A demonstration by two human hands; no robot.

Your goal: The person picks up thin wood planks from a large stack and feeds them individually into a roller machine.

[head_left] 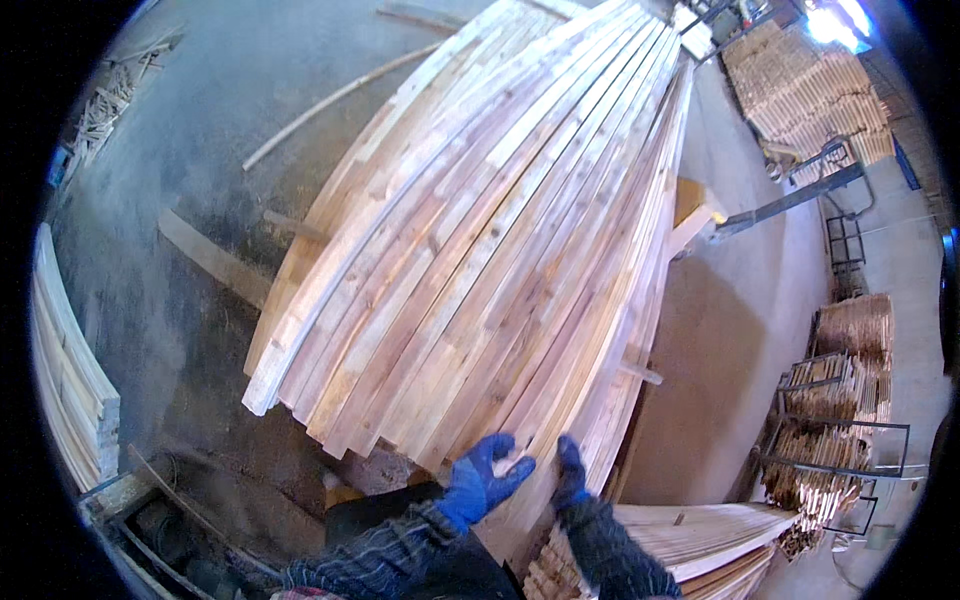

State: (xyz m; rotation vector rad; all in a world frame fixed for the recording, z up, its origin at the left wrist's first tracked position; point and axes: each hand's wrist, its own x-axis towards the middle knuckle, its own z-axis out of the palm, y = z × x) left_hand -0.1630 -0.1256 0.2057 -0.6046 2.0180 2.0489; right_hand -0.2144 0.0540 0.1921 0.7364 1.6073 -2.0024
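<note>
Long wooden boards (440, 300) lie side by side in a layered stack running away from me, their near ends uneven. My left hand (480, 482), in a blue glove, is at the near end, thumb and fingers apart with nothing gripped between them. A board (530, 490) passes between my two hands at the stack's right side. My right hand (570, 474), also gloved in blue, is beside that board's right edge with its visible fingers stretched out. Whether either palm touches the wood cannot be made out.
A second board stack (700, 535) stands at lower right, and more boards (75, 370) stand at far left. Crosspieces (640, 373) jut from under the main stack. Loose strips (340, 105) lie on the floor. Racks with wood pieces (820, 440) line the right side.
</note>
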